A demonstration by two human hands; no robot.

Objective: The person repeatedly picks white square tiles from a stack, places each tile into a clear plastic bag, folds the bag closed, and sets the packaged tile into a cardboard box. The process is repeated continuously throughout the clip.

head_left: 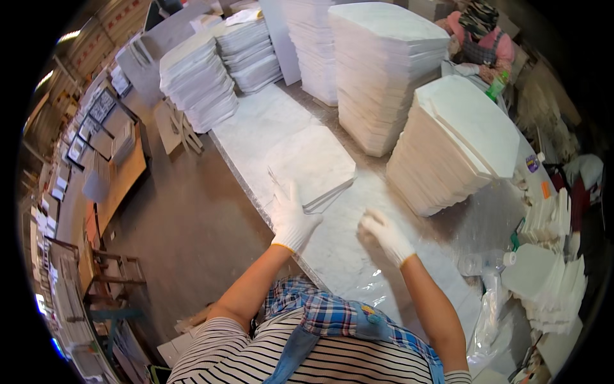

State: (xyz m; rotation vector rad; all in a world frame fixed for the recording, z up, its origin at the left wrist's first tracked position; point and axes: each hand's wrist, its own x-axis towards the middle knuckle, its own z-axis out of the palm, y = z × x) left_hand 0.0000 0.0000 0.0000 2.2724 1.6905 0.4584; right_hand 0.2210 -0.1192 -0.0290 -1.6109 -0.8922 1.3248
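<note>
The tiles (313,157), white with clipped corners, lie flat in a low pile at the middle of the view, on a pale, marbled surface (342,253); a dark line between layers shows along their near edge; the number of layers cannot be told.

At 7 o'clock from them is the left hand (293,217), in a white knitted glove; it is spread, thumb well away from the fingers, with the fingers up against the near left corner; whether it grips there cannot be told. Between 4 and 5 o'clock, apart from the tiles, is the right hand (387,235), gloved alike; it is slightly blurred, loosely curled and half open, with nothing in it.

Farther out, a broad stack (441,150) stands at 3 o'clock, a taller stack (387,77) at 1 o'clock, and a lower, uneven stack (198,83) at 10 o'clock; all are of white pieces.

At 4 o'clock a clear bottle (489,262) lies beside more white pieces (543,278); at 2 o'clock a co-worker (480,41) in pink sleeves sits behind the broad stack; at 9 o'clock, across the brown floor (188,205), is a wooden bench (125,185).
</note>
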